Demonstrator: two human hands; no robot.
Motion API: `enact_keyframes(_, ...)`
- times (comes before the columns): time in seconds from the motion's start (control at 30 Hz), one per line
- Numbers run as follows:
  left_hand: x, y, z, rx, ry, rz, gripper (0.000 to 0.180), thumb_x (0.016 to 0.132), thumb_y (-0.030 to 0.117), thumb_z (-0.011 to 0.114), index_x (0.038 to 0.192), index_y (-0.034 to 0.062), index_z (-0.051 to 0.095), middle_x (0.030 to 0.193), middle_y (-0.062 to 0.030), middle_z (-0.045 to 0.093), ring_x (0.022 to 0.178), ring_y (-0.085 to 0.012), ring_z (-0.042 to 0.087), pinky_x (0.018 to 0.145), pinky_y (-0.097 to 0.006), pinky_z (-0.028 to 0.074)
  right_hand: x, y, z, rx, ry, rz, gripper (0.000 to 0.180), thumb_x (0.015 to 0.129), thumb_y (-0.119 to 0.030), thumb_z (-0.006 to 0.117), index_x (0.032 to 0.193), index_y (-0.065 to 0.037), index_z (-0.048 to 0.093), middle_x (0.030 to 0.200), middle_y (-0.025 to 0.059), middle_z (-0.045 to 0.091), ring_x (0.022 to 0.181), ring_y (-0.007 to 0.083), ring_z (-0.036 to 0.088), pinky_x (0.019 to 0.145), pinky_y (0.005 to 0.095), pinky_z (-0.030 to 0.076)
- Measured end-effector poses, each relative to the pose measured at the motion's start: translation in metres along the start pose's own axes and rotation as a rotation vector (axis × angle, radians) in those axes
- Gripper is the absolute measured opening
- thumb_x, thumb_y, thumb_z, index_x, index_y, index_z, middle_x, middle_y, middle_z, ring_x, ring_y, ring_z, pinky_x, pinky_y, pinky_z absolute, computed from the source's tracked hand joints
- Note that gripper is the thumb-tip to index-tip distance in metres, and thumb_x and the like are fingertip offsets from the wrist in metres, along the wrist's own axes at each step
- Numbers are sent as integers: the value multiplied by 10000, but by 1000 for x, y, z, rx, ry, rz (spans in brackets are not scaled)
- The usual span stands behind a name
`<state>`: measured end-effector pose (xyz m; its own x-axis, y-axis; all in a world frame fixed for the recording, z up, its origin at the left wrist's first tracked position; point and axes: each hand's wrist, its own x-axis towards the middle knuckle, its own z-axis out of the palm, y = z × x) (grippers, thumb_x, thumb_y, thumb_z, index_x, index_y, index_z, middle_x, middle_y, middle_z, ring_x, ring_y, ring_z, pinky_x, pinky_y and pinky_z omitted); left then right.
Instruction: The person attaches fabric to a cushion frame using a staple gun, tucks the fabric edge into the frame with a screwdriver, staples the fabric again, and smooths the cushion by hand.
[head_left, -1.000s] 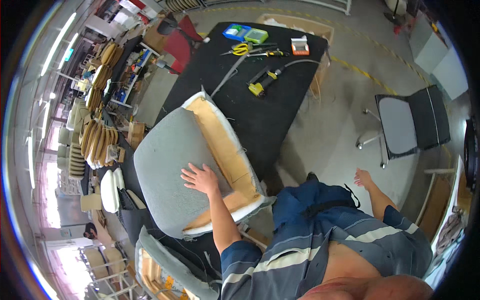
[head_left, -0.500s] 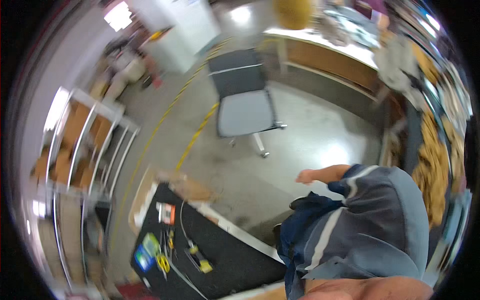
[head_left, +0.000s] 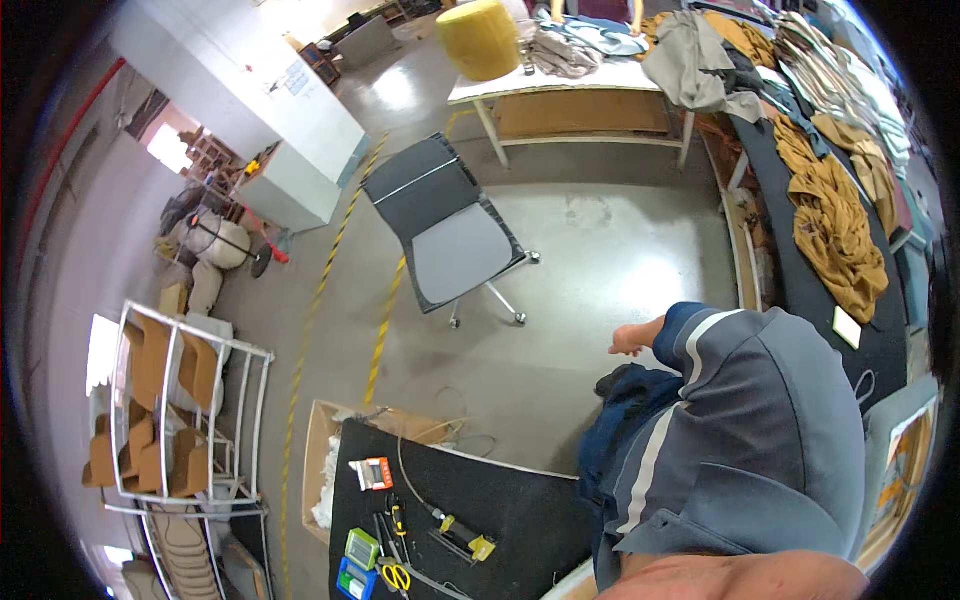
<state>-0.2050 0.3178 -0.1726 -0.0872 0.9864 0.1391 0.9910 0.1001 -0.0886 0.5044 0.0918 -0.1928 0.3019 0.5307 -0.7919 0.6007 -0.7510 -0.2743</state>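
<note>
My right hand [head_left: 632, 339] hangs beside my body over the grey floor, its fingers loosely apart with nothing in them. My left hand is out of the picture. Left of my body is a black-topped worktable [head_left: 530, 520]. On it lie yellow-handled scissors [head_left: 396, 577], a screwdriver [head_left: 398, 520], a black and yellow tool [head_left: 465, 543] with a cable, and a small white and orange box [head_left: 372, 474]. A green case [head_left: 362, 549] and a blue case [head_left: 355, 580] lie near the scissors. My hand touches none of these.
A grey wheeled chair [head_left: 460, 255] stands ahead. Beyond it, a white table [head_left: 580, 80] bears a yellow round stool seat [head_left: 480, 40] and cloth. Mustard fabric [head_left: 830, 220] covers part of a bench at right. A white rack [head_left: 185, 420] with brown curved pieces stands left.
My view has turned, so the chair shifts left and the worktable shifts right and down. The right hand still hangs at my side, and the picture is sharper.
</note>
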Motion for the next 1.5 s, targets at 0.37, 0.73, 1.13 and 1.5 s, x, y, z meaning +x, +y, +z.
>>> enact_keyframes(0.37, -159, -115, -7, 9, -103, -253, 382, 903, 347, 578, 1179, 93, 647, 1165, -124, 659, 1214, -324, 533, 1050, -465, 394, 38, -78, -15, 79, -98, -300, 526, 929, -498, 547, 1072, -10, 683, 938, 126, 718, 716, 231, 694, 636, 391, 578)
enact_keyframes(0.73, -501, -67, -162, 396, -306, -1280, 533, 1028, 465, 365, 1469, 169, 401, 1576, -121, 303, 1454, -334, 250, 1141, -532, 229, 158, -105, -42, -31, -435, -224, 414, 930, -402, 586, 999, 2, 640, 879, 160, 677, 608, 257, 660, 481, 374, 533)
enact_keyframes(1.13, -508, 155, -228, 362, -22, -1906, 542, 1048, 467, 275, 1494, 175, 374, 1579, -95, 313, 1452, -319, 271, 1137, -530, 253, 381, -277, -47, 261, -794, -607, 143, 914, -243, 551, 852, -120, 592, 729, 24, 606, 572, 160, 573, 475, 346, 473)
enact_keyframes(1.5, -604, 132, -138, 1479, -572, -1320, 488, 1056, 384, 303, 1488, 169, 382, 1564, -92, 343, 1439, -315, 308, 1133, -526, 277, 100, -391, 75, -219, -541, -892, 255, 963, -255, 551, 978, -27, 664, 709, 64, 665, 597, 149, 639, 580, 310, 525)
